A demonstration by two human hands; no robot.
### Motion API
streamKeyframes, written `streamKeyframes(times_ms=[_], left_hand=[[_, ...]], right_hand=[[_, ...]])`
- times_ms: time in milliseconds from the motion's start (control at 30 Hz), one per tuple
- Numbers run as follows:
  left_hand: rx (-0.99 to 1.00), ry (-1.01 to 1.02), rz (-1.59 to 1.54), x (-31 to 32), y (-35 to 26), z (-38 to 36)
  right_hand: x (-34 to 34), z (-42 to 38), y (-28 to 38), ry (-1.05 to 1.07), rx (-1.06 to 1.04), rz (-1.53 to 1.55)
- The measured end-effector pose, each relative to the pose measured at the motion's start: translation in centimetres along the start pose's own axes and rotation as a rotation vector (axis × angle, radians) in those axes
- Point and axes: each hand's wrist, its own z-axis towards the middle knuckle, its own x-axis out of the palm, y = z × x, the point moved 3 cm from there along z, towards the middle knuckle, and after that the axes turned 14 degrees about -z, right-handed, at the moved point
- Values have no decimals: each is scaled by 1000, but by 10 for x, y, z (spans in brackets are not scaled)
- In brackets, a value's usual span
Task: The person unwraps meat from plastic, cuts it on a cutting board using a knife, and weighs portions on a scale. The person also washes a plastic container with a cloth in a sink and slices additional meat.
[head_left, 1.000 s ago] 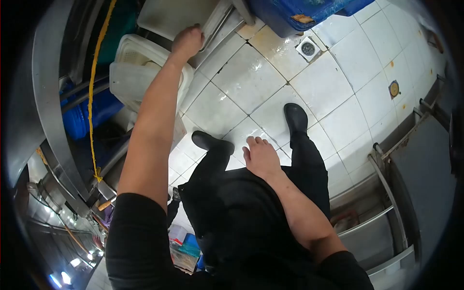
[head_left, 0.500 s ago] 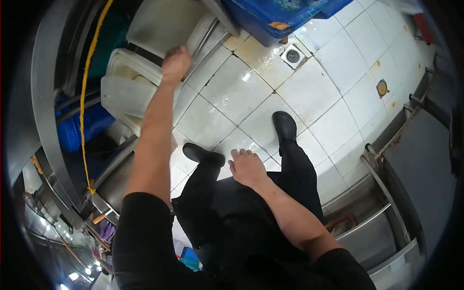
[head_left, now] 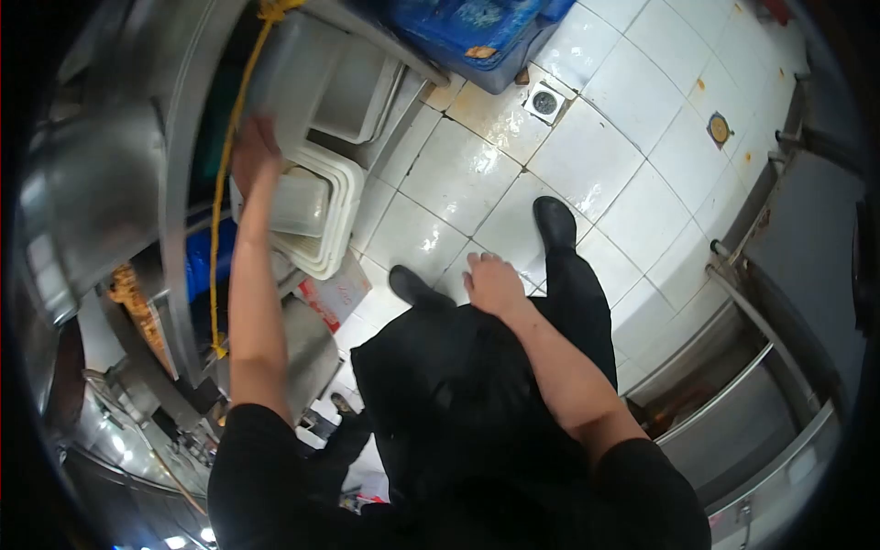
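My left hand [head_left: 256, 151], smeared by motion, reaches to the low shelf at the left. Its fingers are bunched at the lower edge of a whitish plastic tub [head_left: 291, 78], which stands tilted. Right beneath it lies a stack of white plastic baskets [head_left: 341, 197], with a smaller translucent container [head_left: 301, 203] inside. Another pale tub [head_left: 353, 87] sits behind, its rim toward the aisle. My right hand [head_left: 496, 284] hangs in front of my black apron, fingers loosely bent and apart, holding nothing.
A yellow rope [head_left: 229, 174] runs down along the steel shelf at the left. At the top is a blue plastic bin [head_left: 458, 32]. White floor tiles [head_left: 463, 165] look wet, with a drain [head_left: 544, 103]. Steel equipment [head_left: 788, 275] lines the right side. Another person's dark-clothed leg [head_left: 344, 449] shows below.
My left hand has moved left, and the whitish tub has shifted left with it, uncovering the pale tub behind. The view has turned slightly. My right hand stays low, empty.
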Motion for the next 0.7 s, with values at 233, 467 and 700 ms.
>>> streamKeyframes(times_ms=[233, 467, 700], left_hand=[[405, 326, -92, -103, -110, -233], [996, 701, -543, -240, -297, -323], [1285, 871, -1247, -345, -574, -333]], right_hand=[[-6, -99, 14, -211, 410, 1064], [-80, -395, 76, -577, 581, 1736], [-162, -721, 133, -1554, 837, 1151]])
